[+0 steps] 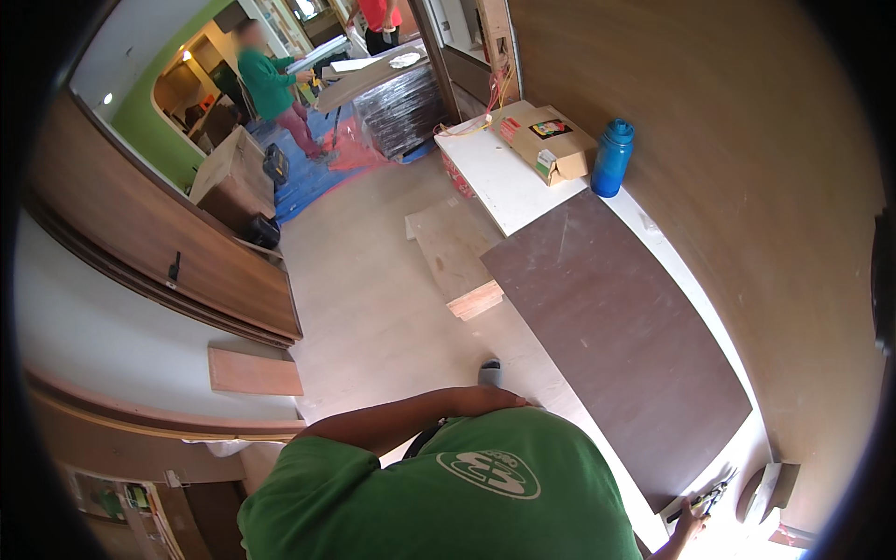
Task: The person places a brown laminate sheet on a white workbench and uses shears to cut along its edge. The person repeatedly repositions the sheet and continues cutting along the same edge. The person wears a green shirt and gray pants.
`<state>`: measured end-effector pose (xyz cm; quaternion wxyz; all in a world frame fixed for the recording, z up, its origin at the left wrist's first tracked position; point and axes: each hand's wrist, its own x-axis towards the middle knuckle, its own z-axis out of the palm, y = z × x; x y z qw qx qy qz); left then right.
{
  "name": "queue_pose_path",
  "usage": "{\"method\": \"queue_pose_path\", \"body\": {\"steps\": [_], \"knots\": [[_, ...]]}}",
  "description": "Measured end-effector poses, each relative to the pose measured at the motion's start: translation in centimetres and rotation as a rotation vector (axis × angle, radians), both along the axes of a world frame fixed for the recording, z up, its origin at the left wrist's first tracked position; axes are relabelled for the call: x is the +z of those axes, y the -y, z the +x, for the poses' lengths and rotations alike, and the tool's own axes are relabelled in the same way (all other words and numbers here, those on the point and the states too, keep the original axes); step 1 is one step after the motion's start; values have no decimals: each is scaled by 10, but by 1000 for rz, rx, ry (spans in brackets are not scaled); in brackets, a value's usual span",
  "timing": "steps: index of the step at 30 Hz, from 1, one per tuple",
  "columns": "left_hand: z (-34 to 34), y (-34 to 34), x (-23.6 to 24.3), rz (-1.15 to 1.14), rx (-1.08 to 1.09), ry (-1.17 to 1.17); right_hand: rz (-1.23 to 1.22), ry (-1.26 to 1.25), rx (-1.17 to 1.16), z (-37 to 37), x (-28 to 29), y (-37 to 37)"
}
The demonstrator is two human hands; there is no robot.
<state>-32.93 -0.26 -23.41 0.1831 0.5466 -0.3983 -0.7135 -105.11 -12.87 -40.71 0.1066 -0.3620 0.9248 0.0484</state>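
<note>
Dark tool [716, 497] at the lower right of the frame, held in the right hand's [692, 523] curled fingers near the brown board [625, 345]; left hand [511, 399] against the green shirt [467, 485], mid-frame, finger state impossible to tell.

**Slim hand tool at the end of a dark brown panel**

The slim hand tool [717, 495] is black with bright metallic parts, too small and glare-washed for its exact kind to be told. Held in the right hand [692, 523], it slants above the near end of the white worktop [484, 177], just beside the panel's near edge.

The dark brown panel [621, 341] is rectangular, matt and marked with pale scuffs and dust. It lies flat along the worktop, a white strip showing on its wall side; its far floor-side corner appears to jut past the worktop's front edge.
</note>
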Motion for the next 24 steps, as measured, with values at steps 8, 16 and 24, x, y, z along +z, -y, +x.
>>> {"method": "queue_pose_path", "body": {"steps": [8, 16, 24], "knots": [[2, 1, 3, -51, 5, -77, 30, 86, -7, 9, 26, 8], [6, 0, -18, -100, 73, 3, -252, 268, 59, -2, 21, 15], [21, 47, -111, -58, 535, 36, -617, 971, -315, 7, 52, 16]]}}
